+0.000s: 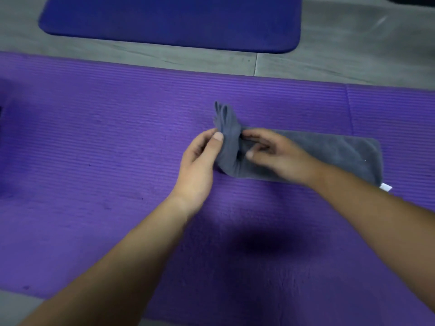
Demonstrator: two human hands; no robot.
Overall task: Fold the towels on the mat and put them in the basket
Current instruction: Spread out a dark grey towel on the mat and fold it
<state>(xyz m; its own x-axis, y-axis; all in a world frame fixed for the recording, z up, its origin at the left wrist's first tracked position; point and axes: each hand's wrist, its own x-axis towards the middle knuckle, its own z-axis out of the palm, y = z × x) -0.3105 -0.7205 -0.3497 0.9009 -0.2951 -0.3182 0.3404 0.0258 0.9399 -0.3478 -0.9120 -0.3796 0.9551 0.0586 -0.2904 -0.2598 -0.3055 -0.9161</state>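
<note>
A grey towel (pixel 336 156) lies as a long folded strip on the purple mat (pixel 94 149), right of centre. Its left end is lifted and stands up off the mat. My left hand (pixel 200 165) pinches that raised end between thumb and fingers. My right hand (pixel 273 154) lies over the strip just right of the raised end, with its fingers curled on the cloth at the fold. A small white label (pixel 386 187) sticks out at the towel's near right corner. No basket is in view.
A second, dark blue mat (pixel 169 22) lies on the grey floor (pixel 341 52) beyond the purple one. A seam (pixel 348 109) crosses the purple mat at the right. A dark object (pixel 1 111) shows at the left edge.
</note>
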